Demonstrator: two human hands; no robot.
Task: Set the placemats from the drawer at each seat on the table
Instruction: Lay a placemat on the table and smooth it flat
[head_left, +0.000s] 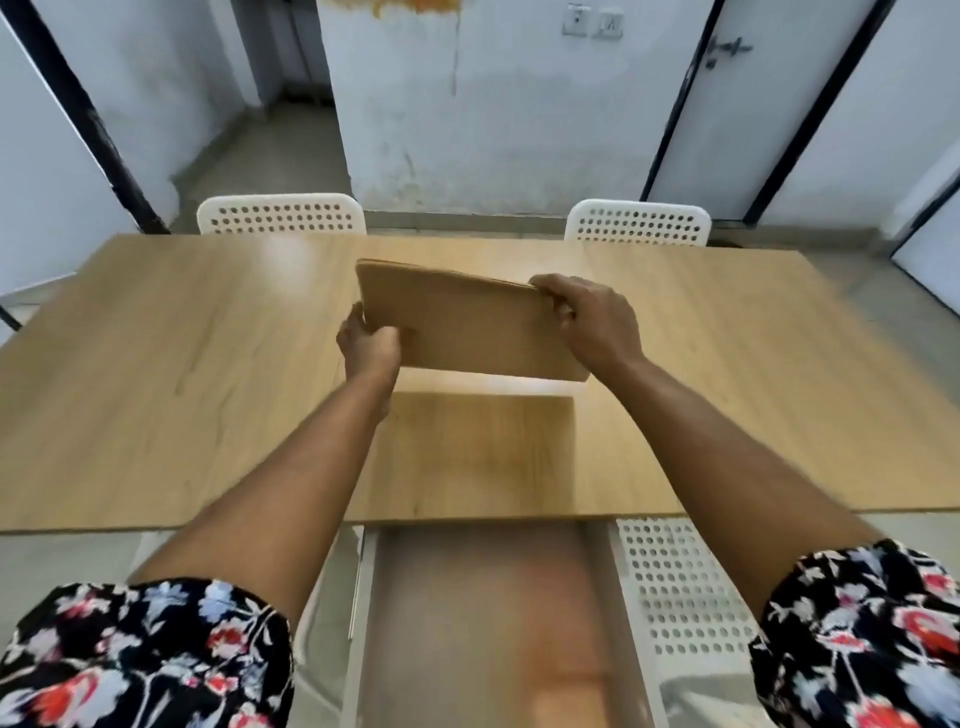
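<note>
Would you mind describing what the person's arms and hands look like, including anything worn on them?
Both forearms are bare. Short sleeves end near the elbows: black fabric printed with red, white and pale blue flowers. The left hand and right hand wear no gloves; no rings, watch or bracelets show.

Two bare forearms are seen. Short sleeves (150, 654) are worn, ending near the elbows: black fabric printed with red, pale blue and white flowers. The hands (370, 345) are bare; rings or watch are not discernible.
</note>
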